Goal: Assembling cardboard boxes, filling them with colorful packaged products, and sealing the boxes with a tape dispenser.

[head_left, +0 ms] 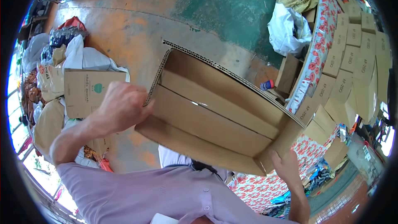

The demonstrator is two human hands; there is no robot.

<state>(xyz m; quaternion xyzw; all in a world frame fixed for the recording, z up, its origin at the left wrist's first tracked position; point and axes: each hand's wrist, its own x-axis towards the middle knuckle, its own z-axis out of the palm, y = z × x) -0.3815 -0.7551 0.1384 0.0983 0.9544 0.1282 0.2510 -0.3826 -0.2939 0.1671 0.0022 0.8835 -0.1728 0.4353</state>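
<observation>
In front of my body I hold an open brown cardboard box (215, 122) tilted, its inside facing me. A seam runs lengthwise along its bare bottom, and the corrugated cut edges show at the far and left rims. My left hand (122, 105) is closed round the upper part of the left end wall. At the near right corner, my right hand (287, 166) grips the box with the thumb along the wall; its other fingers are mostly hidden.
To the right, several small cardboard boxes (346, 58) stand on a table with a red-flowered cloth (265, 188). A white plastic sack (288, 29) lies beyond it. On the left are a closed carton (76, 95) and piled bags (49, 81). The worn floor (137, 37) stretches ahead.
</observation>
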